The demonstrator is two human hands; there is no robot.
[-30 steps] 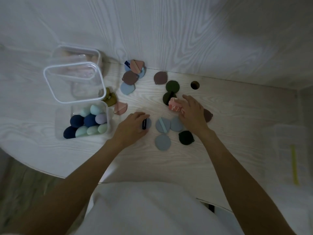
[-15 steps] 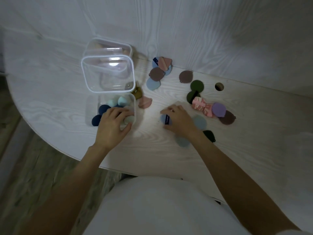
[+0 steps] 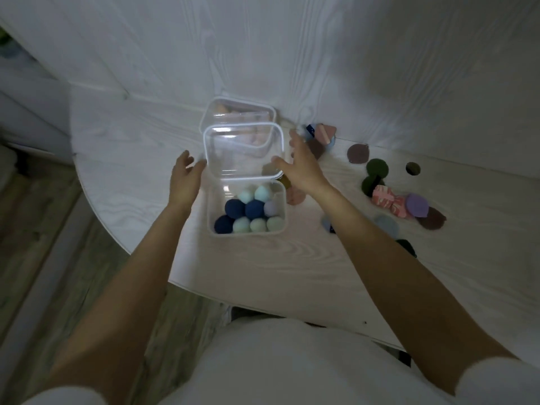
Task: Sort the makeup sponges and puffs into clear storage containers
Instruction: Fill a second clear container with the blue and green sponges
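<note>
A clear container [image 3: 280, 226] sits on the white table, holding several egg-shaped sponges [image 3: 245, 210] in navy, mint and lilac. Just behind it stands an empty clear container [image 3: 244, 153], and behind that a third one [image 3: 238, 112] with pinkish sponges inside. My left hand [image 3: 185, 178] is at the empty container's left side, fingers spread and touching its wall. My right hand [image 3: 302, 168] is at its right side, fingers apart, thumb against the rim. Loose flat puffs [image 3: 416, 204] in purple, pink, brown, green and blue lie to the right.
The table's curved edge [image 3: 122, 244] runs down the left, with wooden floor beyond it. A white wall rises right behind the containers. A round cable hole [image 3: 412, 168] is in the tabletop at the right. More puffs [image 3: 321, 135] lie by the wall.
Both hands have left the sponge container and the blue puff and moved up to either side of the empty container. The camera view has shifted left.
</note>
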